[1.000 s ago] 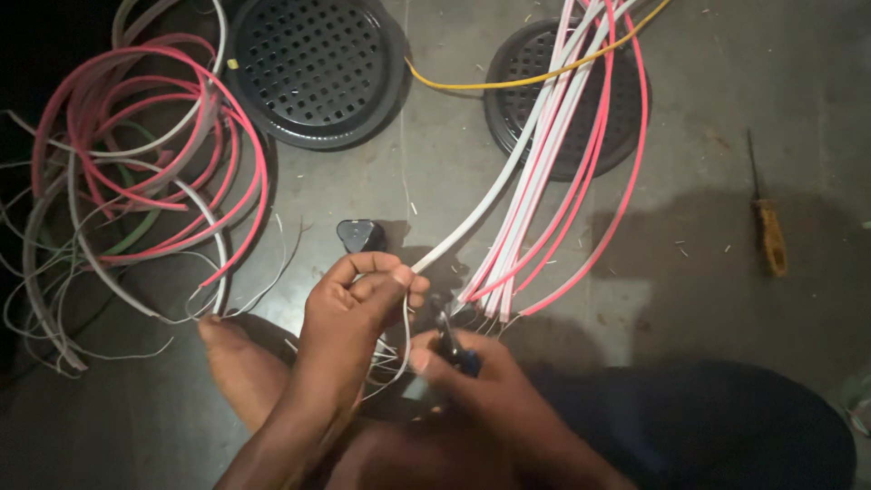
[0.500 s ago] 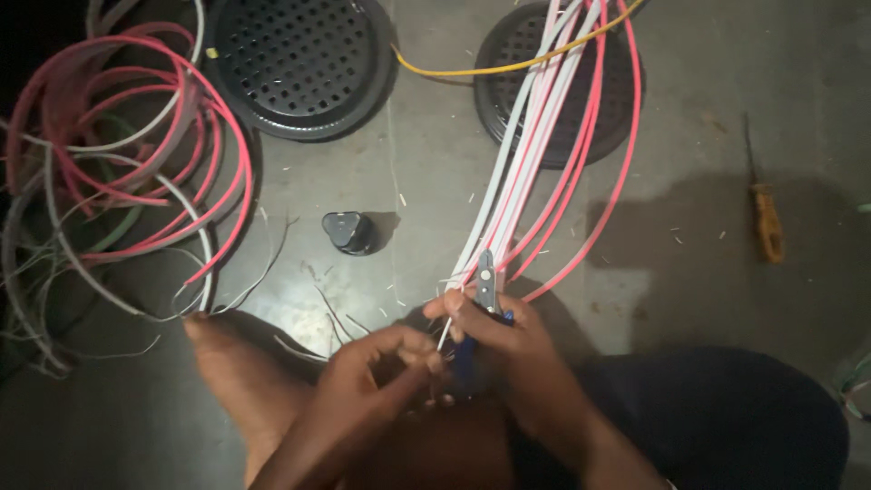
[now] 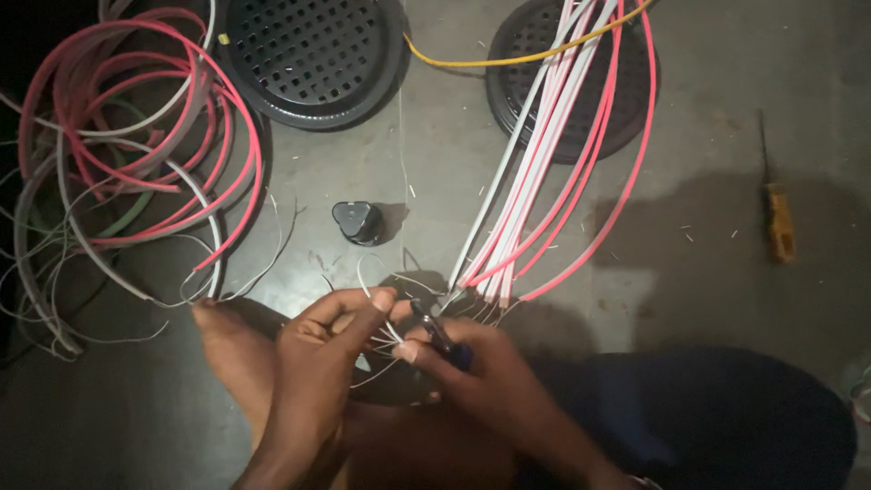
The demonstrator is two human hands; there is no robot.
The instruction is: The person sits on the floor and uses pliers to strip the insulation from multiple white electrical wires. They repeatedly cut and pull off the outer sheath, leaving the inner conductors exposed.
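Thin wire strands held at cable bundle ends.
I see left hand pinching strands; right hand clamped on pliers, hands touching, above the floor.

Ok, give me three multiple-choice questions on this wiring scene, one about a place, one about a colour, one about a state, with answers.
1. Where does the screwdriver lie?
A. far right on the floor
B. inside the left coil
C. in the left hand

2. What colour is the lone cable crossing the right grille?
A. green
B. yellow
C. blue

3. What is the right hand doing?
A. resting flat and bare
B. gripping pliers
C. holding the screwdriver

Answers: A, it lies apart near the right edge; B, yellow runs between the grilles; B, the tool juts from that fist.
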